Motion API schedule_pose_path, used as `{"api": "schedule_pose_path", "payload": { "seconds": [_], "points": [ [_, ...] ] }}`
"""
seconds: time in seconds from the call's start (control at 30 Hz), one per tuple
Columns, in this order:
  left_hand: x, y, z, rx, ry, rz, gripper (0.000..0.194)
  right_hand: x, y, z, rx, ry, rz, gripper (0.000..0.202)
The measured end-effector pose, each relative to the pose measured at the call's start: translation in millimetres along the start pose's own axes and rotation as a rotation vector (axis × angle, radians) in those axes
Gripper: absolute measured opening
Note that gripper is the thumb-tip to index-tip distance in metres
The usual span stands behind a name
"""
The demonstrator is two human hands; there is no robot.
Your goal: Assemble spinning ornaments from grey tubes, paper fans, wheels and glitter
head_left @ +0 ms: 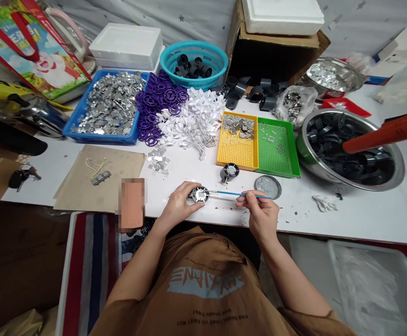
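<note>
My left hand [181, 204] grips a small round black part [200, 194] with a white, spoked face turned up, near the table's front edge. Between the fingertips of my right hand [262, 213] is a thin blue brush [229, 193], its tip pointing left and reaching the rim of the round part. Just behind my right hand lies a shallow round dish [267, 186] of grey paste. A second black cylinder [230, 172] with a similar spoked top stands behind the brush, a pale wire beside it.
Behind are a blue tray of metal pieces [134, 135], purple rings [154, 105], white pieces [189, 112], a yellow tray [238, 161] and a green tray [280, 168]. A steel bowl [395, 175] of black rings stands right; cardboard [73, 186] lies left.
</note>
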State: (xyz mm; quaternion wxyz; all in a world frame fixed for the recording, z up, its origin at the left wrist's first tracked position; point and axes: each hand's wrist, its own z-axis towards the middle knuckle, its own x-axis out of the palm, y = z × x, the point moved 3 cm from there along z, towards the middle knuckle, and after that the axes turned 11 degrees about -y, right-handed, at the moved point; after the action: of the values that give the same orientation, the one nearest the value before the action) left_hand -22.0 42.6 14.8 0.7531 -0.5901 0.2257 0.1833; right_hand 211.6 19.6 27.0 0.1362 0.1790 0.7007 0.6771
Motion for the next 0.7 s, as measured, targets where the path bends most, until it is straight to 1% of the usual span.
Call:
{"api": "schedule_pose_path", "payload": {
  "seconds": [0.13,0.27,0.37,0.47,0.6,0.7],
  "points": [
    [0.4,0.5,-0.3,0.009,-0.003,0.004,0.048,7.3,-10.3,3.5,0.082,0.035,0.093,0.02],
    [0.2,0.1,-0.6,0.007,-0.003,0.008,0.048,11.2,-20.5,3.2,0.105,0.036,0.089,0.022],
    [0.2,0.0,-0.7,0.008,-0.002,0.005,0.048,7.2,-20.5,1.2,0.049,-0.006,0.013,0.022],
    [0.4,0.8,-0.5,0.001,0.001,0.012,0.047,2.4,-13.4,-1.9,-0.034,-0.029,-0.09,0.021],
    [0.4,1.7,-0.3,-0.003,0.006,0.01,0.048,-1.5,-2.4,-6.7,-0.141,-0.042,-0.188,0.018],
    [0.3,2.2,-0.9,-0.004,0.002,0.006,0.048,-3.3,1.2,-11.3,-0.199,-0.019,-0.192,0.015]
  ]
}}
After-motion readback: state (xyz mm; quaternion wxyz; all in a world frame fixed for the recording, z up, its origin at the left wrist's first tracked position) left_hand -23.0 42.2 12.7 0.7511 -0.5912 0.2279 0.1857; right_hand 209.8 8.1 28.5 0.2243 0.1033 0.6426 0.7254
